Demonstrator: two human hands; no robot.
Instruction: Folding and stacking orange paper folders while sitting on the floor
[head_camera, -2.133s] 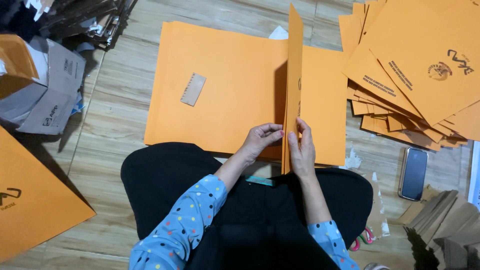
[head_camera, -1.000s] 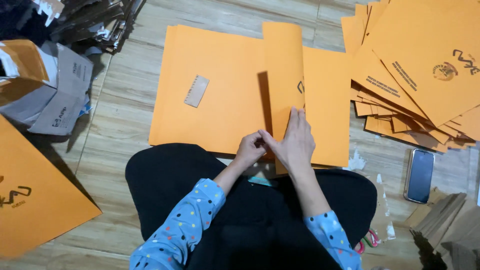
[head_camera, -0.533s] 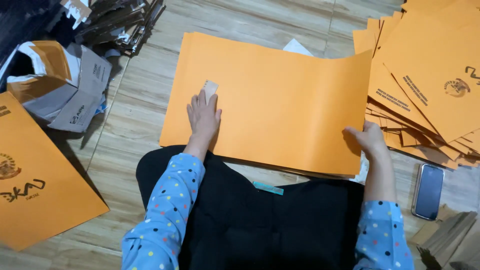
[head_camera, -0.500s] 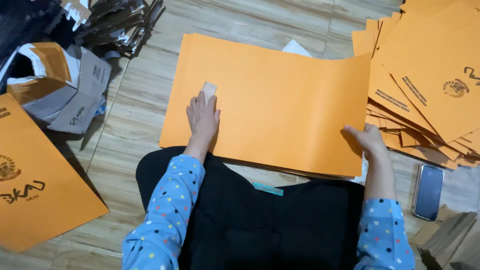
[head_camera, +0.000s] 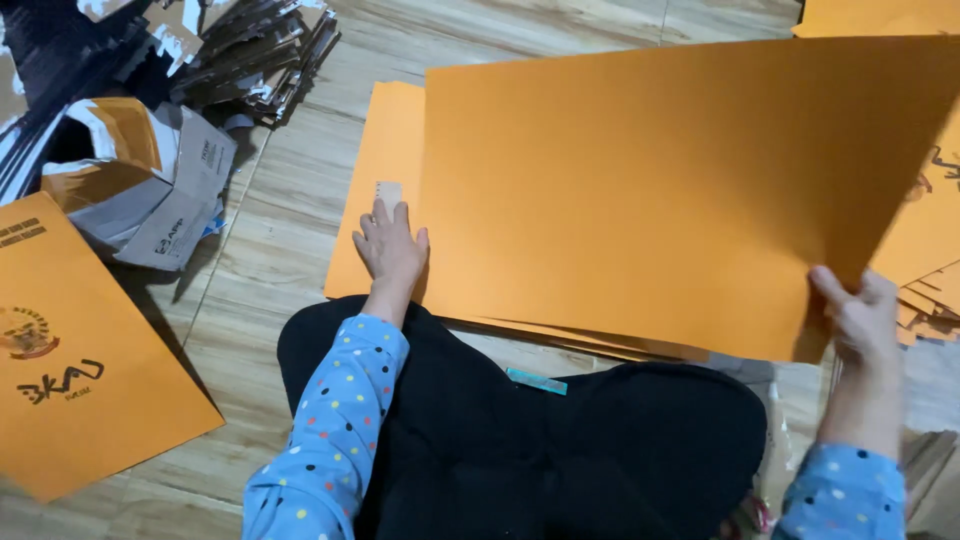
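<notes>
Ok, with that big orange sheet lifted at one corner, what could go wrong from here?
The right hand pinches only one corner of the large orange card sheet, so it may sag, crease or slip. The left hand presses the orange stack beneath beside a small pale tool; the swinging sheet could knock it or shift the stack. It might also catch the orange printed envelopes on the right.

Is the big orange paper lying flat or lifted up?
Lifted: the right hand raises the orange sheet by its corner above the stack.
</notes>
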